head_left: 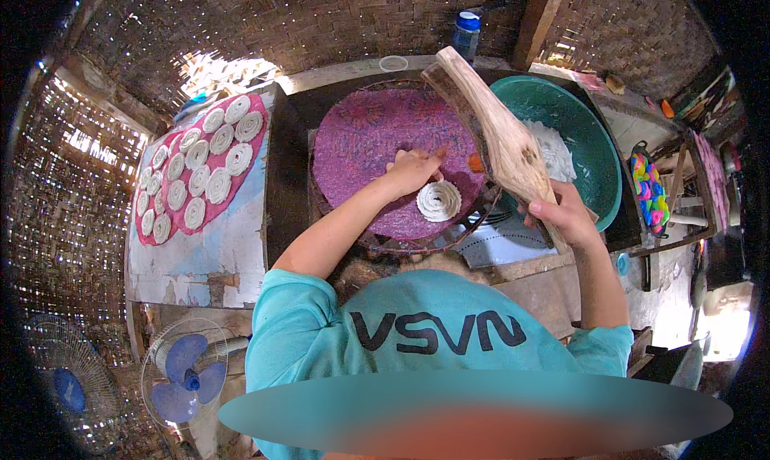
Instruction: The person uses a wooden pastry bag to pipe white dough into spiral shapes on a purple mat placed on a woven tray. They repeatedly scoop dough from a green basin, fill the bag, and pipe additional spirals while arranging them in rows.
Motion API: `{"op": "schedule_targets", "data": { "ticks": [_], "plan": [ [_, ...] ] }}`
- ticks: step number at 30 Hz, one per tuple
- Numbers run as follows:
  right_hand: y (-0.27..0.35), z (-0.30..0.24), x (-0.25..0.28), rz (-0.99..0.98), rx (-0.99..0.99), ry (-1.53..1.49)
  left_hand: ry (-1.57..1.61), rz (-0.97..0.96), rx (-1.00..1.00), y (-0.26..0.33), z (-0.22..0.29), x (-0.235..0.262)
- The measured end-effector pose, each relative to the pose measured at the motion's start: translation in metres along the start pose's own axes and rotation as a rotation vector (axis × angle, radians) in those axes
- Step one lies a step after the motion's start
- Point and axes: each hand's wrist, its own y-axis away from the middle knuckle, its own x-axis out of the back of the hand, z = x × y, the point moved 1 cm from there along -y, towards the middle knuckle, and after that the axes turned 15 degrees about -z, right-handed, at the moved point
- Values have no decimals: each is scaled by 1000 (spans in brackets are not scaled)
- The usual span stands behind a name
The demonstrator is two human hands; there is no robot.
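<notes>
My right hand is closed round the near end of a thick, pale wooden piece, shaped like a forked branch. The wood slants away from me, between a purple round mat and a green basin. My left hand is low over the mat with its fingers apart and seems to hold nothing. Just beside it, on the mat's near right part, lies one white coil of thin strands. White dough-like stuff is in the basin, partly hidden by the wood.
On the left, a board bears a pink mat with several similar white coils. Two fans stand at lower left. A blue-lidded jar is at the back, and a multicoloured item at the right.
</notes>
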Motion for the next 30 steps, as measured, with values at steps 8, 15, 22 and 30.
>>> {"op": "schedule_targets", "data": {
  "ticks": [8, 15, 22, 30],
  "plan": [
    [-3, -15, -15, -54, 24, -61, 227, 349, -272, 16, 5, 11],
    [-29, -13, -48, -524, -47, -482, 1627, -354, -1298, 76, 44, 115],
    [-75, -17, -47, -607, -297, -289, 1699, -14, -1362, 57, -14, 98],
    [-103, -18, -62, -522, -354, -65, 1745, 181, -1409, 53, -48, 88]
  ]
}}
